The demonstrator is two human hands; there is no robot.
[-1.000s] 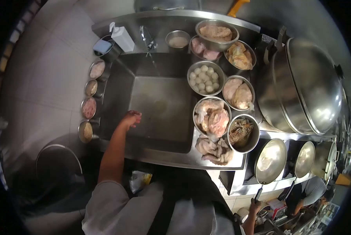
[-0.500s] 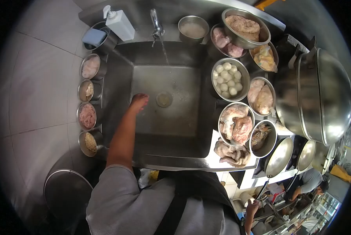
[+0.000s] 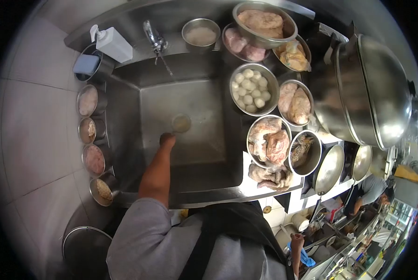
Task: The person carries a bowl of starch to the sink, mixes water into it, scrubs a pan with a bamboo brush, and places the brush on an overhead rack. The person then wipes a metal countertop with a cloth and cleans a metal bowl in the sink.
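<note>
My left hand [image 3: 167, 139] is low in the steel sink [image 3: 197, 142], just below and left of the round drain [image 3: 181, 123]. It points away from me, and its fingers are too foreshortened to read. A thin stream of water falls from the faucet [image 3: 155, 39] at the sink's far side. At the lower right, my right hand [image 3: 297, 241] is beside my body with its fingers curled. A blue cloth-like thing [image 3: 307, 259] shows beside that wrist; whether the hand grips it is unclear.
Small containers of meat [image 3: 94, 159] line the left rim. At right stand bowls of white balls [image 3: 251, 91], raw meat [image 3: 278, 147] and shrimp-like seafood [image 3: 302, 148]. Beyond are pans [image 3: 329, 170] and a large domed steel vessel [image 3: 375, 91]. A co-worker [image 3: 373, 189] is further off.
The view has turned and shifted. My left hand has moved down in the sink, toward me, and its fingers show less. The blue cloth-like thing now shows by my right wrist.
</note>
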